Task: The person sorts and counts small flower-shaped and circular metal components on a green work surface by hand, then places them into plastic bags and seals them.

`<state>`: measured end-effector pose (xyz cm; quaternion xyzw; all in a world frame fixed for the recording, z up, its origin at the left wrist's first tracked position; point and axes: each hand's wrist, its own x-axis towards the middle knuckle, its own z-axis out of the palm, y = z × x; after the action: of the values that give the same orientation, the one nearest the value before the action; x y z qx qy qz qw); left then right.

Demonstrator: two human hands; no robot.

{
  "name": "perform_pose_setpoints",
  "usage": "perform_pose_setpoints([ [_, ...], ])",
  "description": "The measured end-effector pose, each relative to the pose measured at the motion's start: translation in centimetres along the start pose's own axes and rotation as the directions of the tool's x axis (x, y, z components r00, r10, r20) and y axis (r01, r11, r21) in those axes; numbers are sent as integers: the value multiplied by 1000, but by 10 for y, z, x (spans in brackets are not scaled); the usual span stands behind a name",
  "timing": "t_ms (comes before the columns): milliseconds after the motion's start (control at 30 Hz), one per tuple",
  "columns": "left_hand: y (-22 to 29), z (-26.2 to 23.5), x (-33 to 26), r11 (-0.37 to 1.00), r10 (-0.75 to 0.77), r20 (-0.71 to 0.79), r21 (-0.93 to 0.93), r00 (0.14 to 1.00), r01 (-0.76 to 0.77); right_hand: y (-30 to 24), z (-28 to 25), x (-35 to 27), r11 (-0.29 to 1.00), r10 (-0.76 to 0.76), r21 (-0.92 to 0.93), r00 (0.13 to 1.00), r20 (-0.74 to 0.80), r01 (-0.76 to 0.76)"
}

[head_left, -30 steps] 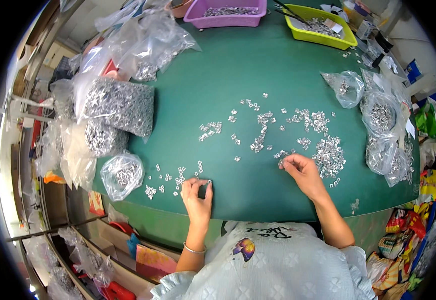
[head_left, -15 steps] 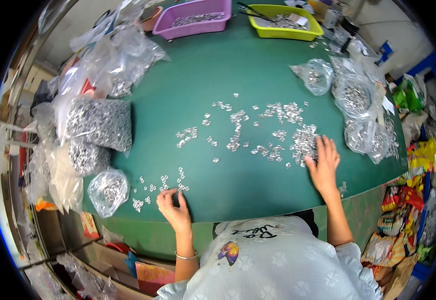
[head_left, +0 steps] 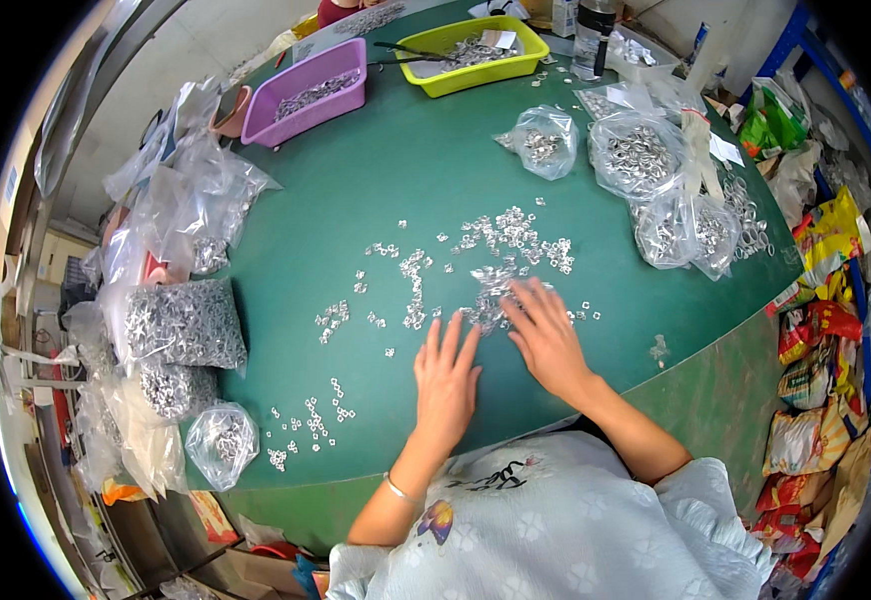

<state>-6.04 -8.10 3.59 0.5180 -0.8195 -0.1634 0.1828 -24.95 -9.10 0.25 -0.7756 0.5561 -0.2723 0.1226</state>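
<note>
Both hands are now meeting near the green table's (head_left: 376,180) near edge: the left hand (head_left: 446,380), moved in from the left, lying flat with released fingers; the right hand (head_left: 546,335), fingers spread, raking the small silvery metal parts (head_left: 491,285).

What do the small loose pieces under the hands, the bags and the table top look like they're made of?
The small pieces look like bare metal: silvery and glinting. The bags look like thin clear plastic film, crinkled and shiny, contents visible through it. The table top looks like a matte green mat or coating; which, I cannot tell.
</note>
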Motion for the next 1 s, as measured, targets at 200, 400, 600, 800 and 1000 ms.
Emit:
perform_pose_setpoints([
  [200,-11,22,38,979,124,144,147,982,-145,23,-31,-13,981,-166,99,985,-41,169],
  [400,-16,23,32,994,76,-20,83,997,-74,50,-53,12,993,120,33,936,-330,-116],
  [600,32,36,41,940,340,104,-18,935,-340,64,-30,39,968,-43,-250,951,-306,-36],
  [800,23,42,38,958,286,80,-44,955,-283,70,-14,43,929,-75,-368,959,-274,-33],
  [1000,25,43,33,961,261,59,-115,964,-253,73,-23,42,905,-35,-420,971,-235,-69],
])
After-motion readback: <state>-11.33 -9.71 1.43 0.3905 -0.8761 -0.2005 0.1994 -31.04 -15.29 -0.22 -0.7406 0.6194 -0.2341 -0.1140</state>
